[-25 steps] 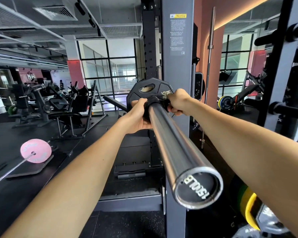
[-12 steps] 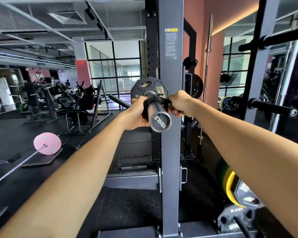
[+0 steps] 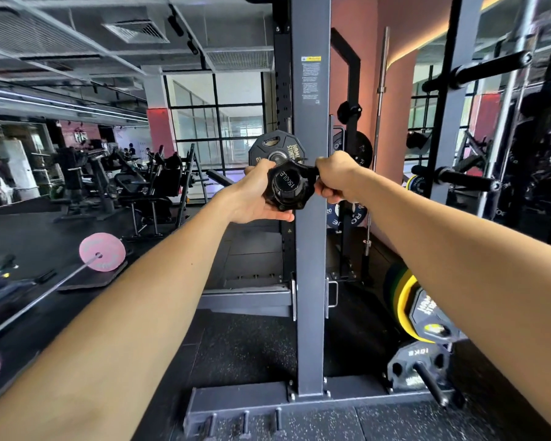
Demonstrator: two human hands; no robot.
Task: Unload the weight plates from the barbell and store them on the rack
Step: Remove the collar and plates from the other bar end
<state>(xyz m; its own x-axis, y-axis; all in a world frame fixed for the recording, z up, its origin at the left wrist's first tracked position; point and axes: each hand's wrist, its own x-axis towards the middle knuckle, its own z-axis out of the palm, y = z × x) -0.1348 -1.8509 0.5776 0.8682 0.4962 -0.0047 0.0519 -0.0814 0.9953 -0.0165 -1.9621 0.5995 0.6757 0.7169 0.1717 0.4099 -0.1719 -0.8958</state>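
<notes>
A black weight plate (image 3: 275,147) with gold lettering sits on the barbell, which points straight at me, so only its end cap (image 3: 285,183) shows. A black collar clamp (image 3: 287,200) rings the sleeve at its near end, well in front of the plate. My left hand (image 3: 257,196) cups the collar from the left and below. My right hand (image 3: 335,176) pinches the collar's lever on the right side. The bar's sleeve behind the collar is hidden.
A grey rack upright (image 3: 310,265) stands just behind the bar end. Storage pegs (image 3: 458,179) stick out on the right, with yellow and green plates (image 3: 403,300) and a 10 kg plate (image 3: 415,366) low down. A barbell with a pink plate (image 3: 102,251) lies on the floor to the left.
The collar has slid away from the plate along the sleeve to the bar's near end, both hands moving with it. My view has shifted to look straight down the bar.
</notes>
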